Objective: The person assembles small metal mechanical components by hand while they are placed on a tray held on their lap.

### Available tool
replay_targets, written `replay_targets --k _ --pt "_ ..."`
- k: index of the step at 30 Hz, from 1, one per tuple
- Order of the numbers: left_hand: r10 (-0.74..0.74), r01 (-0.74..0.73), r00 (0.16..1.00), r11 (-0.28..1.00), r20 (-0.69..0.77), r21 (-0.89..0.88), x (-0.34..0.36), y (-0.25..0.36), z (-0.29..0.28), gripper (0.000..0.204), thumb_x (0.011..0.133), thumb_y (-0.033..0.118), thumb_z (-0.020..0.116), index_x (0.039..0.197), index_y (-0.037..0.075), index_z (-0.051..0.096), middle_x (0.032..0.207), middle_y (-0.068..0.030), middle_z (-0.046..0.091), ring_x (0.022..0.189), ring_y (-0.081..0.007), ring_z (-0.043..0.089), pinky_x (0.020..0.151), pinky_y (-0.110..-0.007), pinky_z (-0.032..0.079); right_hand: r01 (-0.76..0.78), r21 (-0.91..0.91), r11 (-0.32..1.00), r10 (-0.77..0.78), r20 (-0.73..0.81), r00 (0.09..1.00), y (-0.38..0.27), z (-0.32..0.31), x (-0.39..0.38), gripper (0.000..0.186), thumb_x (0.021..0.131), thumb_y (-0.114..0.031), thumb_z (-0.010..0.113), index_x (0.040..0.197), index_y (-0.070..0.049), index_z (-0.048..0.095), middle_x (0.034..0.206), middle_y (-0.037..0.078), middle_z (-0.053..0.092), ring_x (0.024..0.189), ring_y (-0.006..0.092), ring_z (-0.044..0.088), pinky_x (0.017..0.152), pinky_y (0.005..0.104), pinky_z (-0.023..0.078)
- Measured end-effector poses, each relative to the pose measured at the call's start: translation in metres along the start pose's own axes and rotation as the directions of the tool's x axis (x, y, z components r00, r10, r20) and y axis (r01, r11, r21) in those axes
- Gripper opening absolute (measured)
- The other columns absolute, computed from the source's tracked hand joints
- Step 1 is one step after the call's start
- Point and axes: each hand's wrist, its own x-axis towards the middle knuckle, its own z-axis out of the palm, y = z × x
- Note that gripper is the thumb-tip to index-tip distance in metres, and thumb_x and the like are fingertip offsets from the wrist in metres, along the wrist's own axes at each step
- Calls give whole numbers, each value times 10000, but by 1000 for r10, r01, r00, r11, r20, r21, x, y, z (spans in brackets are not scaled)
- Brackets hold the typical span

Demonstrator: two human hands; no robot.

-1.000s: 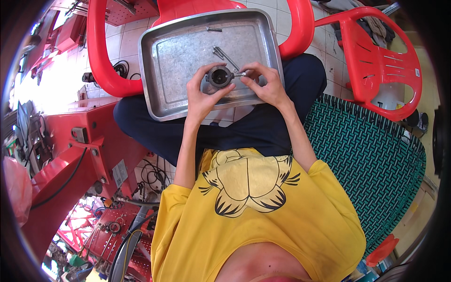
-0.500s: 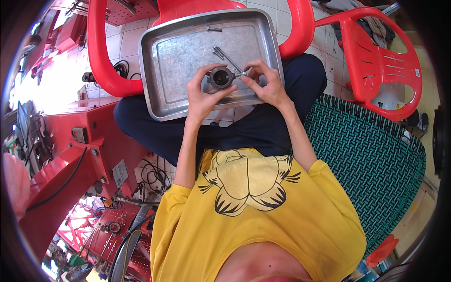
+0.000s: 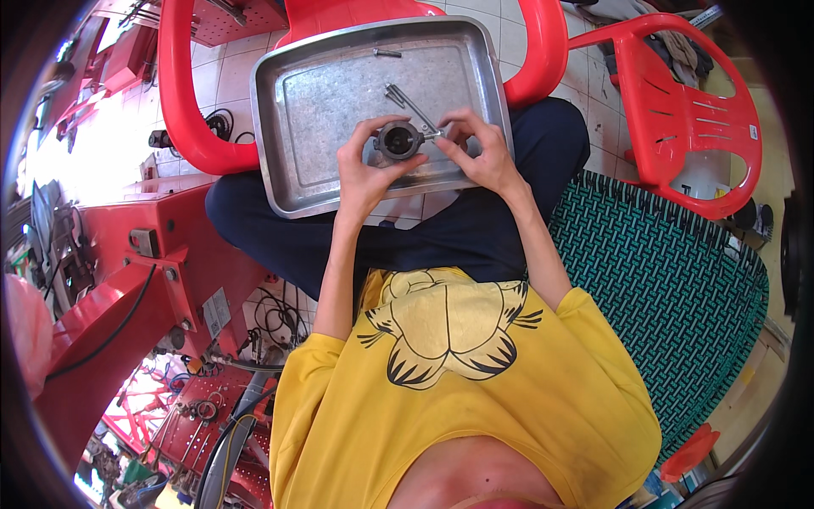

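My left hand grips a dark round metal part with a hollow centre, thumb and forefinger curved around its left side. My right hand pinches a small silver bolt at the right side of that part; the fingertips partly hide it. Both hands are over the lower right of a shallow metal tray. Just beyond the part, several long bolts lie in the tray, pointing toward my right hand. Near the tray's far wall lies another single bolt.
The tray rests across my legs and a red plastic chair. Another red chair stands at the right, beside a green and black woven seat. Red machinery and cables are at my left.
My right fingertips have shifted slightly around the small bolt. The round part, my left hand and the loose bolts stay in place.
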Motion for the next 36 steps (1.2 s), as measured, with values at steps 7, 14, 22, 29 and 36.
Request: replay_targets --k 7,14,22,29,36 --pt "24 -27 998 999 -60 -34 1 2 4 531 700 120 973 1187 73 766 1137 -67 779 1040 -196 729 937 -337 532 -46 -27 999 45 -7 999 2 -1 0 235 982 -265 768 1124 -85 719 743 69 693 624 181 605 633 318 477" --pt "29 -29 999 999 14 41 0 2 0 610 701 81 979 1252 37 723 1215 -75 767 1122 -166 698 1053 -336 506 -35 -66 997 38 56 998 -4 -5 0 229 967 -180 776 1135 -45 698 716 40 629 652 120 588 632 290 463" --pt "-19 18 1000 999 -14 -44 -2 0 2 619 697 61 982 1251 28 707 1219 -82 763 1141 -164 691 1061 -340 504 -6 -139 990 10 31 999 2 0 -3 246 944 -152 800 1145 -45 710 714 38 634 647 114 583 632 290 466" --pt "15 -15 1000 1000 19 -27 1 0 -1 603 698 60 982 1236 15 714 1234 -97 761 1151 -168 689 1067 -338 506 11 -181 983 0 57 998 8 -4 2 222 971 -164 776 1151 -49 714 751 38 680 651 111 595 633 286 473" --pt "116 -116 993 993 -24 -11 1 -3 2 563 662 117 997 1175 63 771 1111 -54 799 1023 -165 724 957 -324 552 14 -160 987 -5 52 999 11 -5 -1 197 979 -195 778 1099 -48 723 761 40 689 660 119 598 636 276 469"
